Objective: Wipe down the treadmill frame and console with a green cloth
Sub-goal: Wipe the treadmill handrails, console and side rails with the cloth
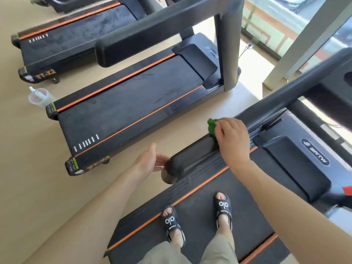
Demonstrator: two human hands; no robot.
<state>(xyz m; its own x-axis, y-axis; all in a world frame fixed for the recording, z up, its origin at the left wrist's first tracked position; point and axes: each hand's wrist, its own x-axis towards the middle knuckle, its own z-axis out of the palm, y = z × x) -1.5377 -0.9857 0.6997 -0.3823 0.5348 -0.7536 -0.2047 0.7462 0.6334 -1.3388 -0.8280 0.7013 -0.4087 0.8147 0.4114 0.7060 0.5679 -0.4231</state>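
On the left handrail (192,159) of the treadmill the person stands on, the right hand (231,139) presses a bunched green cloth (212,126) against the padded grip, fingers curled together and clamped on the cloth so that only a tuft shows at about ten o'clock from the knuckles. Reaching across the body this way puts the palm's weight onto the rail, which likely helps the cloth bite along the bar. At eight o'clock from the cloth, the left hand (152,161) sits by the rail's rounded end cap (168,176), fingers apart and loosely extended, holding nothing; it seems placed to steady the end of the bar. Both sandalled feet (198,220) rest on the belt (200,244). Beside the neighbouring treadmill (133,100), a clear spray bottle (39,96) stands on the floor (28,159), well apart from the work.
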